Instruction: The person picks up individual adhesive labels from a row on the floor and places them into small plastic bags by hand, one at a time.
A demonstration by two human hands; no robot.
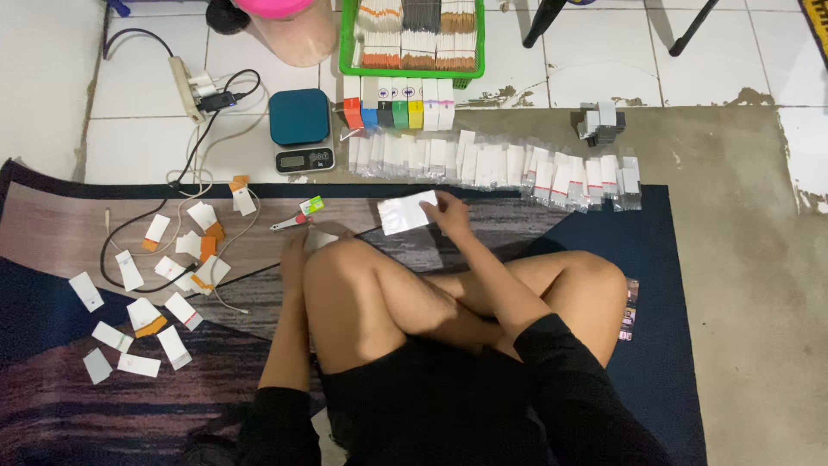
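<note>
While a white packet [405,212] is pinched by the right hand [448,214], the left hand [295,250] is knee-hidden, fingers untellable; finished packets [496,166] are lined at twelve o'clock, loose slips [164,276] left at nine.

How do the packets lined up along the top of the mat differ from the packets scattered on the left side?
The lined-up packets overlap in one neat row, while the scattered packets lie apart at odd angles. The row sits on bare floor by the mat's edge; the scattered ones lie on the mat. Several scattered ones show orange; the row shows red marks. Both are small and mostly white.

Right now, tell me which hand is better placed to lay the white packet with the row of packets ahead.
Right, probably: the right hand already holds the white packet, near the row of packets; the left hand rests low beside the knee.
</note>
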